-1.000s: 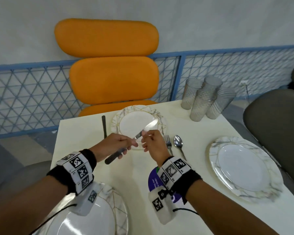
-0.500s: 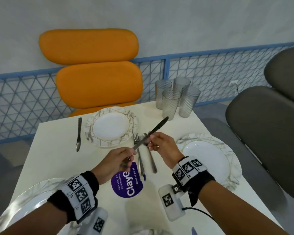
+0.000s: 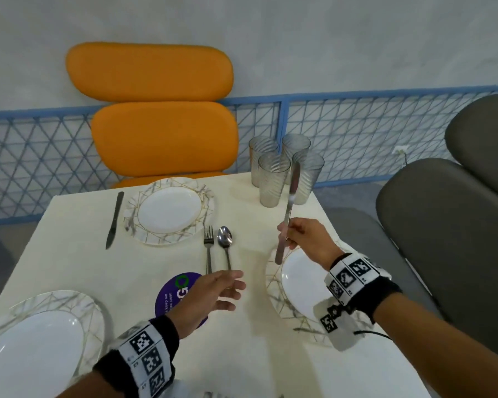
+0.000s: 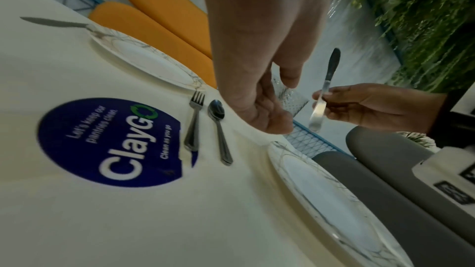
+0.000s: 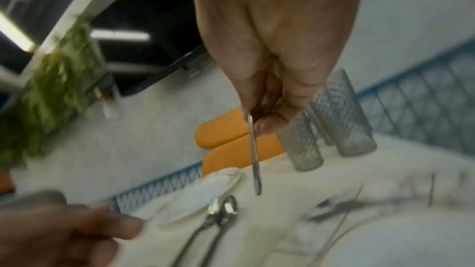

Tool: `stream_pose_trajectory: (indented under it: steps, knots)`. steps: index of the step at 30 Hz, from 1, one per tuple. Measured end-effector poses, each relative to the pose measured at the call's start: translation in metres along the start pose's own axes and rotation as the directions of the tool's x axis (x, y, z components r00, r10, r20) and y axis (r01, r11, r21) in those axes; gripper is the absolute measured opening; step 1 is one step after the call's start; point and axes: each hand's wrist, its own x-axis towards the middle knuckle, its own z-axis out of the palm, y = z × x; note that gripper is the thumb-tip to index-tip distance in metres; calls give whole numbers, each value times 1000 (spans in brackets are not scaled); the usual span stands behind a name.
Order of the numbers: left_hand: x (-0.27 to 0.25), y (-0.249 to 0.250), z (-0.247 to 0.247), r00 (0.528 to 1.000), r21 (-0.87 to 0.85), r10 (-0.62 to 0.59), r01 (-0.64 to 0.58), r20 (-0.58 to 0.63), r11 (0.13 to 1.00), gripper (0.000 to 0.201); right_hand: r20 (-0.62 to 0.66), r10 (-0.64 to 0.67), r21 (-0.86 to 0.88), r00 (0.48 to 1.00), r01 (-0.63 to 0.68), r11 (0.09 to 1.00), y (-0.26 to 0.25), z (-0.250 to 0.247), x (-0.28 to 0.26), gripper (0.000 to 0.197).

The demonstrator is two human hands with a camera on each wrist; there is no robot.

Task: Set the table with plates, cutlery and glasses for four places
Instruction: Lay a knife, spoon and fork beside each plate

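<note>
- Head view, far left of the round purple sticker (image 3: 181, 294): a white marble-patterned plate (image 3: 41, 340) sits at the near-left edge of the cream worktop (image 3: 69, 268).
- Beyond the sticker and to its left, a dark table knife (image 3: 114, 219) lies just beside a second marble-patterned plate (image 3: 168, 209), on that plate's left.
- Just beyond the sticker, a steel fork (image 3: 209, 248) and a steel spoon (image 3: 225, 245) lie side by side, handles toward the sticker.
- Over the sticker's right edge the left hand (image 3: 210, 297) hovers with fingers loosely spread, holding nothing.
- Right of the sticker, the right hand (image 3: 308, 242) pinches a second steel knife (image 3: 286, 216) near its middle, almost upright, above the far rim of a third marble-patterned plate (image 3: 296, 288).
- Beyond and to the right of the sticker, four ribbed clear glasses (image 3: 282, 170) stand clustered, not yet distributed.
- Judgement: this knife looks bound for the right-hand place. Lower one end first, swing it level, and lay it flat on the worktop just beside the plate rim, parallel to the rim's side, without clinking the plate or sweeping toward the glasses.
</note>
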Motion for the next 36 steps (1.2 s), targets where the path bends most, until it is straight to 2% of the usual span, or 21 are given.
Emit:
stream_pose_trajectory:
  steps: [2, 4, 6, 7, 9, 12, 15, 19, 21, 22, 24, 25, 29, 33, 34, 36]
  knots:
    - [-2, -3, -10, 999, 4, -10, 10, -32, 1000, 24, -37, -56, -325, 998, 41, 945, 0, -17, 18, 19]
    - [-5, -9, -21, 998, -7, -16, 16, -59, 1000, 23, 34, -103, -641, 994, 101, 761, -1, -34, 35, 22]
    - [-9, -15, -33, 997, 19, -18, 20, -78, 1000, 22, 131, -86, -833, 988, 157, 531, 2, -44, 51, 24]
    - [-10, -18, -38, 996, 48, -14, 19, -90, 999, 20, 169, -53, -890, 984, 176, 421, 4, -48, 55, 25]
    - [0, -30, -53, 988, 66, -25, 35, -151, 997, 17, 240, 3, -938, 971, 231, 259, 15, -45, 82, 24]
    - [-11, -35, -65, 974, 57, -13, 26, -225, 998, 27, 270, 68, -961, 961, 264, 79, 28, -46, 89, 21]
    - [-20, -45, -79, 958, 91, 23, 3, -287, 996, 30, 263, 111, -963, 958, 267, -24, 42, -46, 100, 22]
    - [-24, -55, -88, 952, 112, 23, 12, -306, 994, 25, 258, 157, -960, 953, 271, -68, 54, -42, 113, 24]
    - [-28, -54, -88, 953, 99, 51, -22, -300, 995, 13, 250, 170, -961, 953, 266, -75, 57, -43, 118, 24]
    - [-30, -53, -87, 957, 92, 68, -44, -282, 995, 19, 248, 176, -962, 953, 263, -73, 57, -44, 119, 24]
    - [-30, -55, -89, 958, 110, 89, -61, -272, 992, 60, 240, 187, -964, 953, 257, -69, 56, -46, 120, 25]
    - [-29, -56, -88, 955, 115, 94, -63, -283, 991, 69, 239, 191, -964, 952, 256, -68, 56, -46, 120, 25]
    - [-23, -56, -90, 953, 112, 105, -75, -283, 991, 88, 239, 179, -965, 954, 254, -63, 58, -48, 124, 23]
    - [-22, -51, -86, 954, 122, 115, -84, -276, 989, 87, 248, 169, -965, 954, 259, -48, 62, -51, 127, 23]
    - [-22, -51, -85, 954, 120, 124, -94, -272, 988, 82, 253, 163, -965, 954, 261, -35, 63, -52, 127, 24]
    - [-20, -52, -84, 957, 108, 120, -94, -265, 990, 51, 269, 140, -963, 953, 271, 7, 65, -53, 128, 26]
